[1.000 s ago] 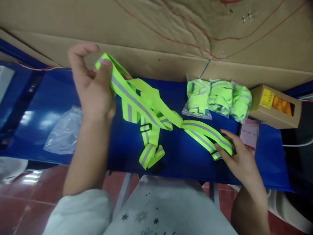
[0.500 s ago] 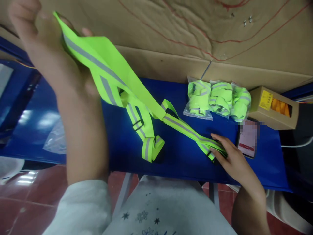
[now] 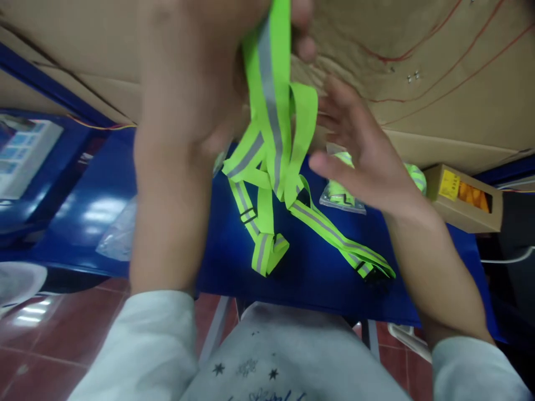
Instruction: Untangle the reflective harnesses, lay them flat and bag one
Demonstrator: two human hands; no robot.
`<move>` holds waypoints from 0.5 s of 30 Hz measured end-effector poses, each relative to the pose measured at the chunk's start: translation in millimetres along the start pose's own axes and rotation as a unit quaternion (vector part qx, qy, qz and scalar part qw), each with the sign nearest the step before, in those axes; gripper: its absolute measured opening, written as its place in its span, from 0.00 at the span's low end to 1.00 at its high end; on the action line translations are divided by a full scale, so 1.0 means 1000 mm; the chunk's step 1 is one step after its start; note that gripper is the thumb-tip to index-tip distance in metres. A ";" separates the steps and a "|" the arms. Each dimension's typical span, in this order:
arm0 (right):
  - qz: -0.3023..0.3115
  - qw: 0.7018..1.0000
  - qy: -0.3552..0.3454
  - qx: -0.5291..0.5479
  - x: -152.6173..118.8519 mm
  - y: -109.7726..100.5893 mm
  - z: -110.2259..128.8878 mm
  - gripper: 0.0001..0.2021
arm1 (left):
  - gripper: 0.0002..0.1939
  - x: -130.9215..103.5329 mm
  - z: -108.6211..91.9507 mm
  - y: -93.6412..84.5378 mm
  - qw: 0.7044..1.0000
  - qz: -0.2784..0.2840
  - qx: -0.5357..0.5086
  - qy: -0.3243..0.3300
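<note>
A neon yellow-green reflective strap harness [image 3: 270, 106] with grey stripes hangs from my left hand [image 3: 221, 61], which grips its upper end near the top edge of the view. Its lower straps, with black buckles, rest on the blue table [image 3: 313, 273]. My right hand [image 3: 359, 150] is raised just right of the hanging straps, fingers apart, thumb pointing toward them, holding nothing. Behind that hand, a clear bag of folded reflective straps [image 3: 340, 195] is partly hidden.
At the right stands a cardboard box [image 3: 470, 197] with a window showing orange contents. Clear plastic [image 3: 119, 231] lies at the left of the table, and a white printed box [image 3: 31, 156] sits farther left. Brown paper with red cords [image 3: 443, 83] covers the back.
My left hand has moved right, bringing the upper straps to hang nearly upright. My right hand has let go of the strap end on the table and risen beside the harness.
</note>
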State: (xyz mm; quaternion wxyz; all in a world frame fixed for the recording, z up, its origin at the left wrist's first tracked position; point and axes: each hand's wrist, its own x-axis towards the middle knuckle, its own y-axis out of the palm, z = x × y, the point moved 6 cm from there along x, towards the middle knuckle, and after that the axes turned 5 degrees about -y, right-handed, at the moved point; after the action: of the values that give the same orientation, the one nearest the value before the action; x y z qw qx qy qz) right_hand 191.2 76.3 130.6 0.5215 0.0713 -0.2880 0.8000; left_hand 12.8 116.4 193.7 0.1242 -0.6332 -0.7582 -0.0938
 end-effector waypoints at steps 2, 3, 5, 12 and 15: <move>0.023 0.998 -0.030 0.047 0.038 0.012 -0.006 0.13 | 0.11 -0.004 -0.010 0.015 0.987 0.142 0.018 0.071; 0.040 0.997 -0.019 0.071 0.050 0.018 -0.015 0.11 | 0.10 -0.007 -0.009 0.016 0.976 0.189 0.036 0.101; -0.005 0.993 0.034 0.109 0.064 0.019 -0.041 0.12 | 0.17 -0.013 0.006 0.007 0.968 0.201 0.071 0.129; -0.153 0.969 0.115 0.157 0.062 0.003 -0.104 0.17 | 0.11 -0.096 0.124 -0.048 0.967 -0.007 0.249 0.051; -0.162 0.968 0.131 0.140 0.063 -0.004 -0.101 0.15 | 0.21 -0.143 0.170 -0.037 0.896 0.137 0.419 -0.050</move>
State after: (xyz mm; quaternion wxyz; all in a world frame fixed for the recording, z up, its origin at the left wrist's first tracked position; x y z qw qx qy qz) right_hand 185.3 181.3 75.2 0.6618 0.0837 -0.0875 0.7398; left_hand -11.6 26.3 -12.0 0.3516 -0.6241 -0.6379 0.2827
